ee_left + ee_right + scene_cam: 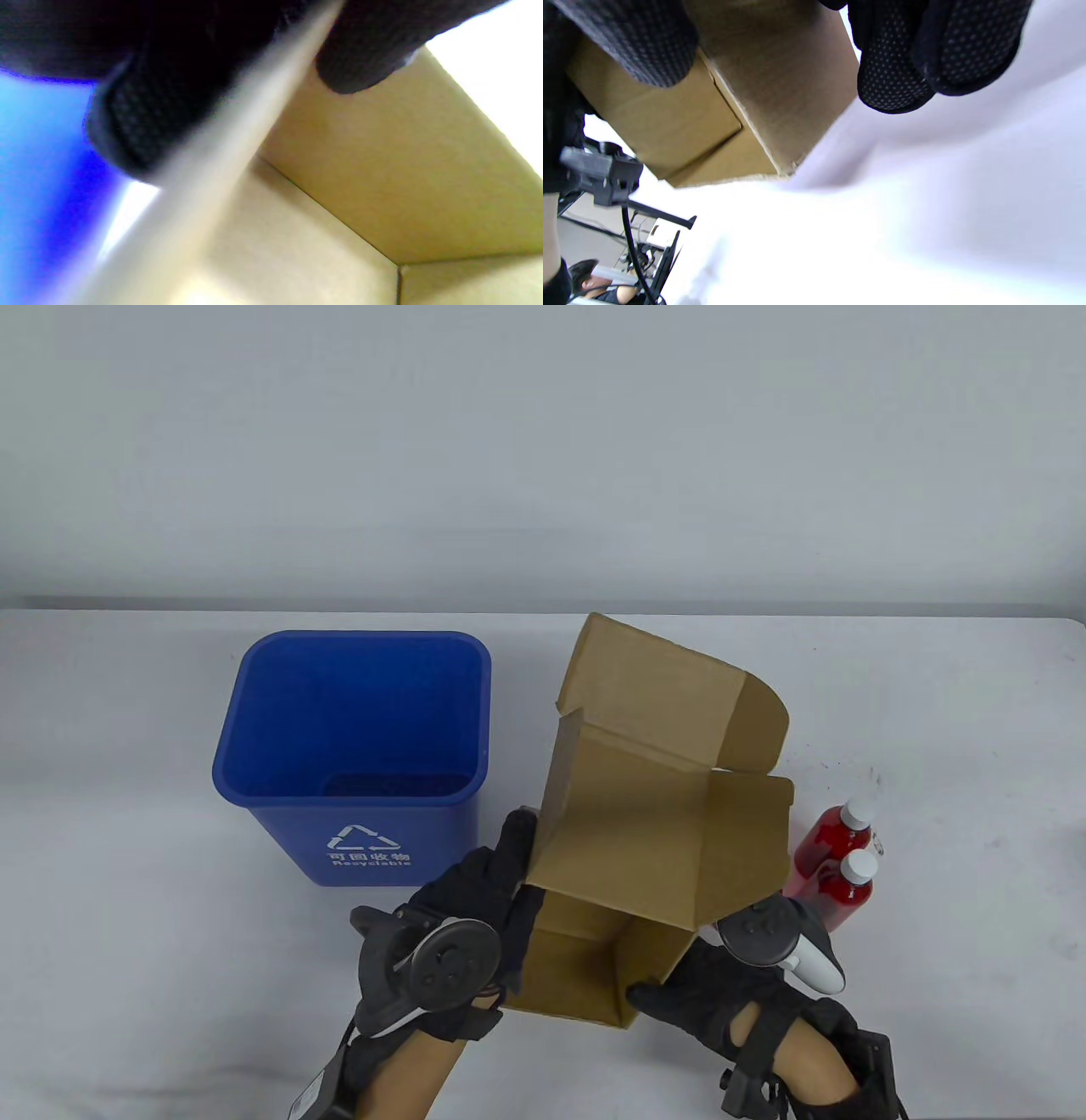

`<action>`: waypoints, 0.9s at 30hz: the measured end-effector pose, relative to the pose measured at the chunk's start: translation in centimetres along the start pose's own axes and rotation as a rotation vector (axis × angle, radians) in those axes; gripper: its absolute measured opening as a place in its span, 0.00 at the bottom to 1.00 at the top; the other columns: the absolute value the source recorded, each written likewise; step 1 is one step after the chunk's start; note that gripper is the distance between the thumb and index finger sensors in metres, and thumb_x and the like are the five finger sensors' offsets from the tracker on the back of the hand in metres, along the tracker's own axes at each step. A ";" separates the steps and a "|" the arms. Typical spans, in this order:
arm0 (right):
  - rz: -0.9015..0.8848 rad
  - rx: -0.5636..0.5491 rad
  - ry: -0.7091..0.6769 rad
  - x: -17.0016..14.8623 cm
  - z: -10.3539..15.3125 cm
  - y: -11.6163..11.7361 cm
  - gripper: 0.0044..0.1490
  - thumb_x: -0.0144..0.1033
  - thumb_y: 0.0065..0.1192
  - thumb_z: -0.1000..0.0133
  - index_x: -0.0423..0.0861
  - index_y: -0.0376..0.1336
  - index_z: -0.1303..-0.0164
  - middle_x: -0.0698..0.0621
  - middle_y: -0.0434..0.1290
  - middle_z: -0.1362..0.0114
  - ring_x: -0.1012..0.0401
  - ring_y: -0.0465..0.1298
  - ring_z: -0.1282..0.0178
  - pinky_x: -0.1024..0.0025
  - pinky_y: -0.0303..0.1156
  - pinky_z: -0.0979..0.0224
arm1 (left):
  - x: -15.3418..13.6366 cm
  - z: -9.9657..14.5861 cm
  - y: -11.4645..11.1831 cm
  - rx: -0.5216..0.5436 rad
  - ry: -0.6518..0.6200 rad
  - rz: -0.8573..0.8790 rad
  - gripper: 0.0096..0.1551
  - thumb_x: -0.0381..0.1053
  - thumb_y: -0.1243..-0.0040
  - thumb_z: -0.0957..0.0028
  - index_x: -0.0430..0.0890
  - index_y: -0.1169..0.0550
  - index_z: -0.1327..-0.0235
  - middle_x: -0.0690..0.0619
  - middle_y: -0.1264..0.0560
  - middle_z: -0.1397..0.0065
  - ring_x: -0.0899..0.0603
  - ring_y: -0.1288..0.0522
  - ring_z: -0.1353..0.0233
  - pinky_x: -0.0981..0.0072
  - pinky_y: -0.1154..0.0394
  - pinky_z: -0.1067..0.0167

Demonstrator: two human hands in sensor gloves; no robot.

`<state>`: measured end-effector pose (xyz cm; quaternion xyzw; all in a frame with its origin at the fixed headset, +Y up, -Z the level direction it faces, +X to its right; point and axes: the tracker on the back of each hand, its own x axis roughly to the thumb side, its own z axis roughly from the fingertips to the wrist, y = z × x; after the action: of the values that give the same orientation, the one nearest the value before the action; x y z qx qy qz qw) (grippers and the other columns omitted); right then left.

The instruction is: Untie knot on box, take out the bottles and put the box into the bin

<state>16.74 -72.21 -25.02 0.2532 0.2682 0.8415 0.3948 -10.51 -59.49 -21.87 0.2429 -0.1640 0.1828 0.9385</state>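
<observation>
The open brown cardboard box [662, 831] is held tilted above the table, its flaps up and its inside showing no contents. My left hand [519, 874] grips the box's left wall, which the left wrist view shows as an edge [237, 140] running between my fingers [140, 127] and thumb. My right hand [679, 984] holds the near right corner, thumb on the front wall; the right wrist view shows the box [780, 84] between thumb and fingers [895, 63]. Two red bottles [836, 831] [844, 886] with white caps lie on the table, right of the box.
A blue recycling bin [365, 840] stands open-topped just left of the box, seen as a blue blur [34, 169] beside my left fingers. The white table [136, 950] reaches to the wall behind. No string is in sight.
</observation>
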 end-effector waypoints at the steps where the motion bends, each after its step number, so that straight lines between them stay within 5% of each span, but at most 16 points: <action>1: 0.003 0.020 -0.010 0.2 0.0 0.2 0.65 0.60 0.58 0.46 0.23 0.36 0.28 0.26 0.48 0.26 0.39 0.72 0.39 0.47 0.71 0.42 | 0.4 -0.1 0.7 0.019 0.000 -0.013 0.38 0.57 0.39 0.48 0.46 0.30 0.24 0.40 0.16 0.48 0.35 0.11 0.65 0.58 0.12 0.76; 7: 0.026 0.057 0.004 0.1 -0.5 0.8 0.60 0.57 0.56 0.45 0.25 0.38 0.27 0.27 0.49 0.26 0.40 0.72 0.38 0.47 0.71 0.42 | 1.4 -1.0 3.9 0.128 0.020 -0.059 0.35 0.55 0.35 0.49 0.37 0.22 0.32 0.40 0.15 0.45 0.33 0.10 0.65 0.58 0.09 0.75; 18: 0.045 0.085 0.070 -1.0 -1.2 1.5 0.58 0.56 0.55 0.45 0.25 0.39 0.27 0.28 0.50 0.26 0.40 0.73 0.39 0.47 0.71 0.42 | 1.8 -2.3 10.9 0.380 0.095 -0.020 0.29 0.53 0.32 0.50 0.39 0.20 0.41 0.43 0.18 0.48 0.36 0.07 0.62 0.59 0.05 0.71; 27: 0.066 0.104 0.090 -1.1 -1.4 1.8 0.56 0.55 0.54 0.45 0.26 0.40 0.27 0.28 0.50 0.26 0.39 0.73 0.39 0.46 0.71 0.42 | 0.8 -4.0 12.9 0.360 0.211 0.006 0.26 0.58 0.44 0.48 0.42 0.22 0.46 0.46 0.22 0.50 0.34 0.10 0.59 0.54 0.08 0.72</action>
<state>15.54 -74.42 -25.09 0.2437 0.3206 0.8495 0.3408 -14.43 -46.68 -19.74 0.3859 -0.0303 0.2361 0.8913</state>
